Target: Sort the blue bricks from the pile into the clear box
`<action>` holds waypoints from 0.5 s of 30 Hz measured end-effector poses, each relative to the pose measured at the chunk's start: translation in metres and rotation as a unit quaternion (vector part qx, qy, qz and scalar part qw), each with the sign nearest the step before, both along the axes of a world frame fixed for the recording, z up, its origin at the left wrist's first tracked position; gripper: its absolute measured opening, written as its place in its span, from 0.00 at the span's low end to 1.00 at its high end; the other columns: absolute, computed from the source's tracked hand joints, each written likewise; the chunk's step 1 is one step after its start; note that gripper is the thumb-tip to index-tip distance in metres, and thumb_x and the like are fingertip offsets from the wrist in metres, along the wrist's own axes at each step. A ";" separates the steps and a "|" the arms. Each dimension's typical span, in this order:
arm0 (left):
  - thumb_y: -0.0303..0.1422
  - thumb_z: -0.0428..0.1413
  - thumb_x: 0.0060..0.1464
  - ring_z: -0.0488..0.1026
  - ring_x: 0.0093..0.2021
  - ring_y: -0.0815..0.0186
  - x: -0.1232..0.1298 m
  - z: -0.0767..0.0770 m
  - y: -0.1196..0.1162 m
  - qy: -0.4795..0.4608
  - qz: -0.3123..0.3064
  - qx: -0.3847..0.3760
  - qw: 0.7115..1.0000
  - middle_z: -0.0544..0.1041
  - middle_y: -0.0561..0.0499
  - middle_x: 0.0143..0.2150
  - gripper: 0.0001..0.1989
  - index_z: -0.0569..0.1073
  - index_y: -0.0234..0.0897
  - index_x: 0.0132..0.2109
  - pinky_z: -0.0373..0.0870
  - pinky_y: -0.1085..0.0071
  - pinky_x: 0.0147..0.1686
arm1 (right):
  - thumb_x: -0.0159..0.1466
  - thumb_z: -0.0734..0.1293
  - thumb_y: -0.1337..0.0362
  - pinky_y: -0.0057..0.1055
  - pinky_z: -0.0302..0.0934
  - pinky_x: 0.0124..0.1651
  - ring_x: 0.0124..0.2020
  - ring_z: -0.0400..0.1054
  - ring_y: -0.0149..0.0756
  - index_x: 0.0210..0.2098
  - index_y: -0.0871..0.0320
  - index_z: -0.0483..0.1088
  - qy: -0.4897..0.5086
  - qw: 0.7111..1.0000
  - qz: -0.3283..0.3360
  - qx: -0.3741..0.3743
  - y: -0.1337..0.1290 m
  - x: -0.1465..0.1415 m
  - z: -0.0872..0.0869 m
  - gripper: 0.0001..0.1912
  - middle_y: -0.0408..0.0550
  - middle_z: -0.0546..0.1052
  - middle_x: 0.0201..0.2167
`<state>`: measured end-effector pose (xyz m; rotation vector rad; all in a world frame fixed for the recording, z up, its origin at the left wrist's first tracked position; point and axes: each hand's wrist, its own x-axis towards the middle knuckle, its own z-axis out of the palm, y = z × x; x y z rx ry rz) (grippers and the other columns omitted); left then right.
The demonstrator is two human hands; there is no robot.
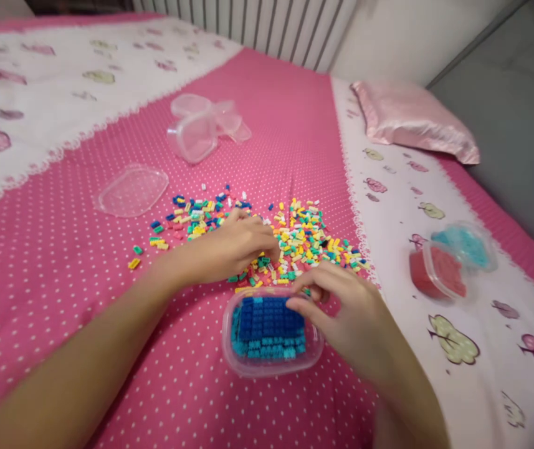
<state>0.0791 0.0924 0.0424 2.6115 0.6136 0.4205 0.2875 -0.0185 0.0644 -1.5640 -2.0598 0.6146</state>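
A loose pile of small bricks point(301, 243) in yellow, green, white, red and blue lies on the pink dotted bedding. My left hand point(243, 240) rests over the left part of the pile, palm down with fingers curled; its fingertips are hidden. Below the pile stands a clear plastic container point(272, 369) with dark blue bricks point(271, 318) packed in rows above light blue ones point(267, 349). My right hand point(327, 296) is at the container's upper right rim, thumb and index finger close together over the dark blue bricks. What they hold, if anything, is too small to name.
A clear lid point(132, 191) lies left of the pile, with clear empty containers point(196, 137) beyond it. On the right are a container of red bricks point(439, 271) and one of turquoise bricks point(467, 246). A pink pillow point(411, 121) lies at the back right.
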 end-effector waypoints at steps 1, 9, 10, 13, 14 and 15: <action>0.25 0.46 0.65 0.70 0.46 0.63 0.001 0.000 0.000 0.001 -0.002 -0.001 1.000 0.78 0.51 0.40 0.15 0.77 0.40 0.42 0.54 0.63 0.51 | 0.63 0.71 0.67 0.32 0.57 0.38 0.31 0.67 0.34 0.32 0.53 0.73 0.016 1.000 -0.012 0.020 0.007 0.001 -0.002 0.04 0.38 0.71 0.27; 0.26 0.44 0.65 0.71 0.44 0.63 0.006 -0.006 -0.004 -0.024 0.013 -0.012 1.000 0.76 0.47 0.41 0.14 0.75 0.38 0.42 0.66 0.66 0.45 | 0.65 0.67 0.67 0.30 0.61 0.37 0.30 0.68 0.33 0.31 0.57 0.74 0.076 0.990 -0.044 0.110 0.046 0.010 -0.034 0.06 0.42 0.74 0.28; 0.27 0.44 0.65 0.71 0.44 0.62 0.006 -0.006 -0.004 -0.023 0.024 -0.006 0.999 0.75 0.47 0.41 0.14 0.75 0.38 0.42 0.66 0.66 0.45 | 0.64 0.67 0.67 0.29 0.61 0.37 0.30 0.68 0.33 0.31 0.57 0.74 0.080 0.990 -0.043 0.112 0.049 0.011 -0.038 0.06 0.42 0.74 0.27; 0.29 0.44 0.66 0.71 0.44 0.61 0.002 -0.007 -0.003 -0.028 0.062 0.002 0.998 0.76 0.46 0.42 0.13 0.74 0.37 0.43 0.67 0.64 0.47 | 0.65 0.66 0.66 0.29 0.61 0.37 0.30 0.68 0.33 0.32 0.57 0.73 0.093 0.989 -0.045 0.105 0.054 0.013 -0.044 0.06 0.43 0.73 0.27; 0.29 0.44 0.66 0.71 0.45 0.61 0.001 -0.008 -0.003 -0.035 0.078 0.001 0.996 0.76 0.46 0.42 0.13 0.73 0.38 0.43 0.68 0.63 0.48 | 0.66 0.66 0.65 0.29 0.61 0.37 0.30 0.68 0.33 0.32 0.57 0.73 0.098 0.989 -0.046 0.105 0.056 0.013 -0.045 0.07 0.43 0.73 0.27; 0.29 0.44 0.65 0.72 0.45 0.61 -0.001 -0.008 -0.005 -0.044 0.096 0.002 0.994 0.76 0.45 0.43 0.12 0.73 0.38 0.43 0.68 0.62 0.48 | 0.66 0.65 0.65 0.29 0.61 0.37 0.30 0.68 0.34 0.32 0.57 0.73 0.102 0.988 -0.047 0.107 0.056 0.013 -0.045 0.07 0.43 0.73 0.28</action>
